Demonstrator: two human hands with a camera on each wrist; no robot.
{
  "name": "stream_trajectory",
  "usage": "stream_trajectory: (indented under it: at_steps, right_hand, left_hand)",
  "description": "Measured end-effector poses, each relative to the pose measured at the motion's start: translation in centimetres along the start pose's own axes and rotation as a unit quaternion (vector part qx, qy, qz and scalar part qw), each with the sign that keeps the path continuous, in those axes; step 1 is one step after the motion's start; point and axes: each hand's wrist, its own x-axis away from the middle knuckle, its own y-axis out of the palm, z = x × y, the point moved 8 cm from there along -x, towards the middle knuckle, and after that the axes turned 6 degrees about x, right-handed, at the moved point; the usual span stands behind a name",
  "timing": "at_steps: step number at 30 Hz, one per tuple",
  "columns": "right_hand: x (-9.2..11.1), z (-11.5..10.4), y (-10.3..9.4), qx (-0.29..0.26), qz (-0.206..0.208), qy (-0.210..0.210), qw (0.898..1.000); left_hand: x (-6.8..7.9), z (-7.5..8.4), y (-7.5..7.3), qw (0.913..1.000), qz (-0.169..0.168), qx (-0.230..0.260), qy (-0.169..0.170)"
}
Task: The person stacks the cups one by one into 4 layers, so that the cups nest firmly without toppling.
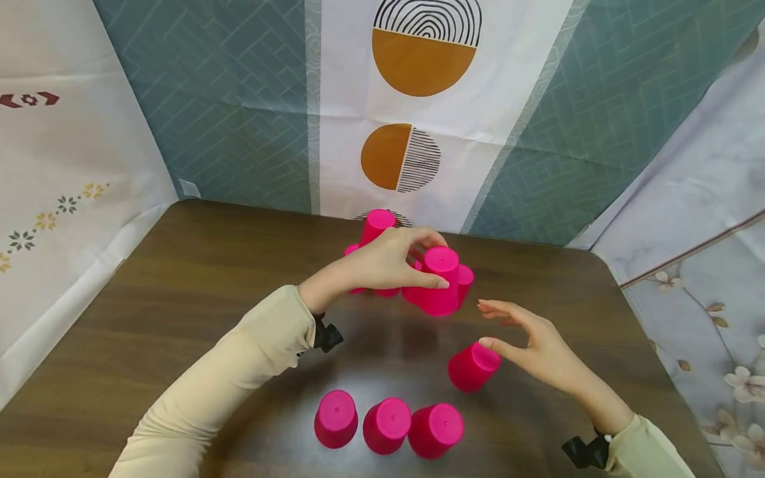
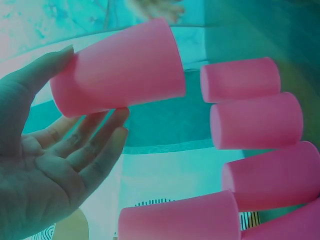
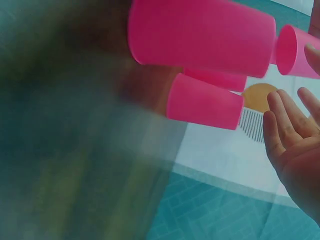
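My left hand (image 1: 385, 257) grips an upside-down pink plastic cup (image 1: 441, 302) between thumb and fingers, over a row of similar cups at the back of the table. In the left wrist view the held cup (image 2: 120, 70) hangs apart from the row, its rim toward the table. One cup (image 1: 378, 224) stands on top of that row, partly behind my left hand. My right hand (image 1: 540, 348) hovers with loosely bent fingers and holds nothing. Its thumb overlaps the top of a single upside-down cup (image 1: 469, 369) in the head view.
Near the front of the brown wooden table (image 1: 179, 318) stand three more upside-down cups: a left one (image 1: 335, 421), a middle one (image 1: 385, 428) and a right one (image 1: 435, 433). A patterned cloth (image 1: 257, 133) hangs behind the table's back edge.
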Motion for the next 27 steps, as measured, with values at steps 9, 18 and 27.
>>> stream_trajectory:
  at_steps: [9,18,27]
  right_hand:
    - [3.5,1.3,2.3,-0.004,-0.006,0.045,0.999]
    - [4.5,1.8,2.9,-0.015,-0.009,0.07,0.997]
    - [3.7,0.9,2.6,0.009,0.033,0.003,0.999]
  left_hand:
    - [-1.5,0.4,-1.4,0.9989,0.005,-0.037,-0.027]
    - [-2.9,0.1,-2.1,0.9927,0.017,-0.101,-0.064]
    - [-4.2,-1.0,-2.2,0.9888,0.011,-0.119,-0.089]
